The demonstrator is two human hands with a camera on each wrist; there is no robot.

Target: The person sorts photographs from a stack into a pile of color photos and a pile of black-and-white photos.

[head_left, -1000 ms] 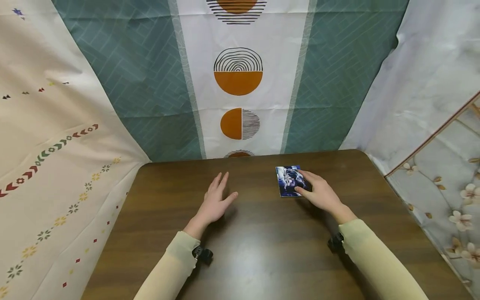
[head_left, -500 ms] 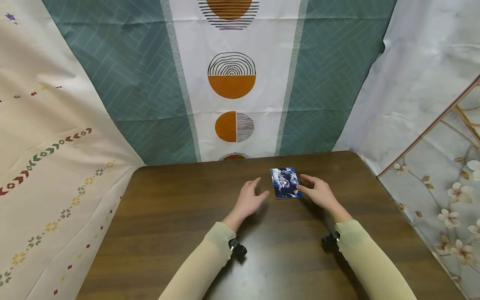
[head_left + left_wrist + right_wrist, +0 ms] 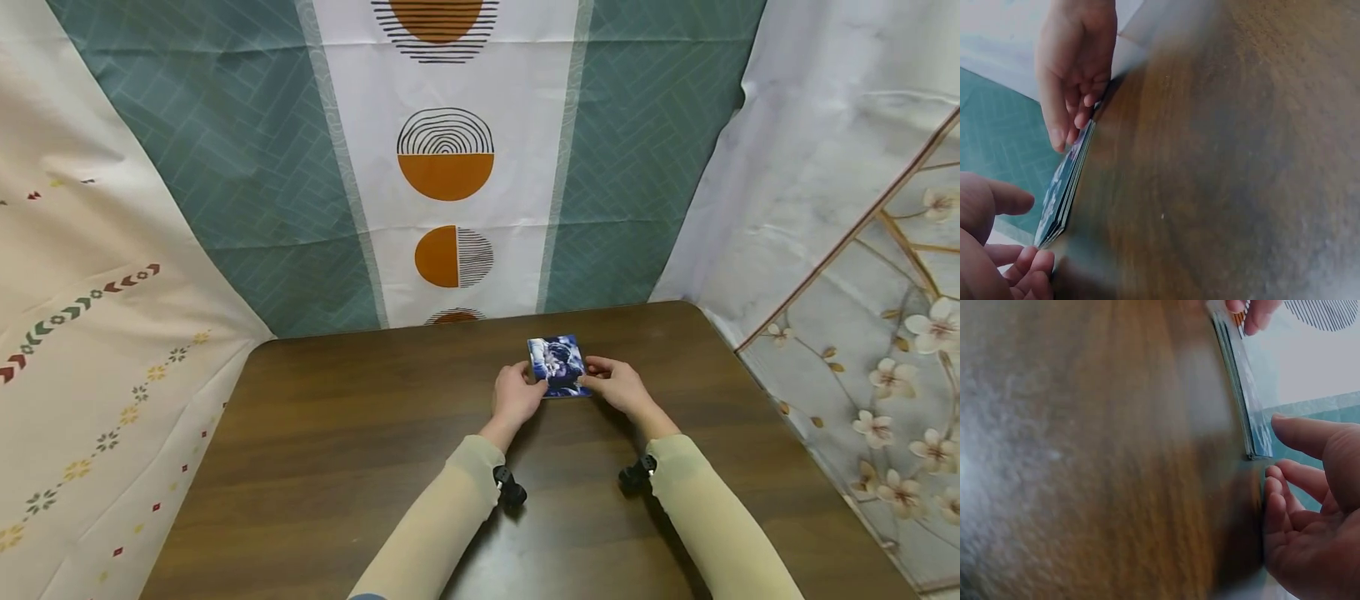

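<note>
Hands flank a thin, square picture-printed stack [image 3: 557,363], which lies flat between them on the wood-grained surface [image 3: 360,433], blue-and-white face up. Your left hand [image 3: 516,397] is at its left edge, toward the near corner; your right hand [image 3: 618,388] is at its right edge, mirroring it. Neither looks pinched: on both, the thumb stands apart from loosely bent fingers. Your left thumb [image 3: 1013,199] is clear of the printed face, with the left fingertips [image 3: 1040,259] right by the stack's end; your right thumb [image 3: 1300,432] is close to the opposite corner. Whether any fingertip truly touches, you cannot tell from these views.

Along the edge facing you, between your hands, several thin layers show, seemingly a little uneven at your left hand; whether they are loose or joined is unclear. For a sound hold, settle both thumbs on the face and the fingertips against the side edges together, so the layers stay squared. Light, matched pressure should do; a harder push from one hand would probably fan the layers or skew the stack toward the other hand.
</note>
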